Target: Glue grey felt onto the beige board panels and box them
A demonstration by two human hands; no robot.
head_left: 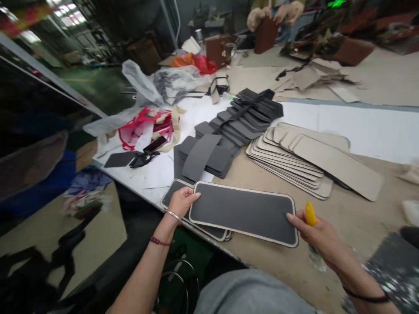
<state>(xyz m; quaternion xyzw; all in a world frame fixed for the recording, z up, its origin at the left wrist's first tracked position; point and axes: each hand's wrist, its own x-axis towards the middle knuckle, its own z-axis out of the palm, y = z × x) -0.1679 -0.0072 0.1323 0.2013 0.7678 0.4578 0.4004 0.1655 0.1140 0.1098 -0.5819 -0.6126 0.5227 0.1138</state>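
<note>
A long dark grey panel (244,213) with rounded corners and a pale border is held between both hands over the front of the table. My left hand (180,203) pinches its left end, thumb on top. At the right end, my right hand (316,231) grips the edge with its thumb on the grey face. A yellow tool (310,214), perhaps a handle, sticks up from that same hand; its lower part is hidden. Beneath the held panel, a few similar bordered panels (209,230) lie at the table edge, partly covered.
Fanned beige panels (288,168) lie to the right, with dark grey pieces (219,159) spread behind. A phone (155,145), a red bag (137,128) and clear plastic (140,85) are at left. Across the table, another person's hands (275,17) hold a brown piece (266,37).
</note>
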